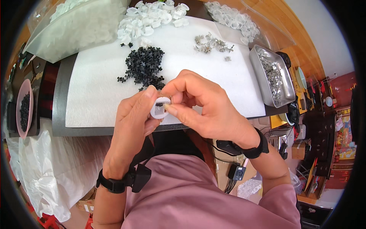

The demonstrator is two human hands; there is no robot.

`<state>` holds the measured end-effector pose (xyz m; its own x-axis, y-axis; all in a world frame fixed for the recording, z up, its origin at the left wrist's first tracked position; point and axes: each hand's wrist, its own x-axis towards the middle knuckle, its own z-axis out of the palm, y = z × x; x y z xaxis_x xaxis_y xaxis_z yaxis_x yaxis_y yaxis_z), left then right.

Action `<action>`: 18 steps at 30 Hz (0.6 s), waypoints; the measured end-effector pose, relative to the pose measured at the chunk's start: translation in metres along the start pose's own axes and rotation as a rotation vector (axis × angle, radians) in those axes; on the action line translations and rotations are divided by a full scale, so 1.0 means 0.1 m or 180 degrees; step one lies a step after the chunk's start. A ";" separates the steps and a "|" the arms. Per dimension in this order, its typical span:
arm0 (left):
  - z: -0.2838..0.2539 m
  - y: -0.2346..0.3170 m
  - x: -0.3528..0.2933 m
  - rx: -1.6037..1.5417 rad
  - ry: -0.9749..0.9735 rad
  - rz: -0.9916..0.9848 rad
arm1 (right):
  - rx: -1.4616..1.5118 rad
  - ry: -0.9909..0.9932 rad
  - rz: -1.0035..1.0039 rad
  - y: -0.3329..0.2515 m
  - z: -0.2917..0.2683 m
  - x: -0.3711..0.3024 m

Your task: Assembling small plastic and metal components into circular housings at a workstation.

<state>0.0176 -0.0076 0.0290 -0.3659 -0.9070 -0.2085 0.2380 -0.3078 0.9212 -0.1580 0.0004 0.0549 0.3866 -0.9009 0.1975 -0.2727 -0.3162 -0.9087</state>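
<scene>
My left hand (133,118) pinches a small round white plastic cap (159,108) between thumb and fingers, above the near edge of the white foam mat (95,95). My right hand (202,107) meets it from the right, its thumb and forefinger closed on a small metal piece (167,101) at the cap's centre. Behind the hands lies a heap of small black plastic parts (145,66). Farther back sits a pile of white caps (148,19), and a few loose metal clips (209,43) lie to the right.
A metal tray (265,82) of metal clips stands at the mat's right edge. A pink bowl (18,110) with black parts sits at the far left. Clear bags of white caps (76,23) lie at the back. Boxes and cables are on the floor to the right.
</scene>
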 end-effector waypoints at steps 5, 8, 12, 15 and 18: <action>-0.01 -0.02 -0.01 0.0068 -0.0087 0.0138 | -0.1110 0.0298 -0.1049 0.05 0.04 -0.03; -0.01 -0.02 -0.02 0.0083 -0.0136 0.0163 | -0.1393 0.0421 -0.1435 0.11 0.06 -0.02; -0.01 -0.04 -0.01 0.0138 -0.0229 0.0321 | -0.1593 0.0390 -0.1638 0.10 0.05 -0.01; 0.00 -0.03 -0.01 0.0299 -0.0171 0.0267 | -0.1752 0.0410 -0.1698 0.08 0.06 0.00; 0.02 0.01 -0.03 0.0489 -0.0129 0.0209 | -0.1950 0.0322 -0.1612 0.06 0.02 -0.02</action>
<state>0.0168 -0.0048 0.0316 -0.3908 -0.9105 -0.1355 0.1234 -0.1977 0.9725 -0.1583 0.0011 0.0480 0.5191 -0.6176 0.5909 -0.5322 -0.7745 -0.3419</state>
